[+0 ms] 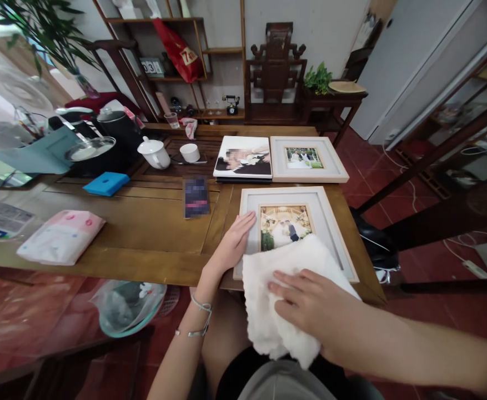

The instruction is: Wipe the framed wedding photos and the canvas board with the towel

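Note:
A picture frame (pixel 325 225) with a pale wood rim and a wedding photo lies flat on the table in front of me. My left hand (pixel 237 236) rests along its left edge, fingers stretched out and lying flat on the rim. On the frame's near part is a fluffy white cloth (pixel 264 283), which covers the lower photo and hangs past the table edge toward my lap. My right hand (pixel 307 305) presses on this cloth from above, its fingers slightly bent over it. The thumb is hidden.
Behind lie a second frame (pixel 335 161) and a white photo panel (pixel 243 144). To the left are a dark blurred packet (pixel 196 197), a blue box (pixel 106 183), a tissue pack (pixel 62 236), a lidded cup (pixel 154 153) and a small white cup (pixel 190 153). A lined bin (pixel 130 328) stands below.

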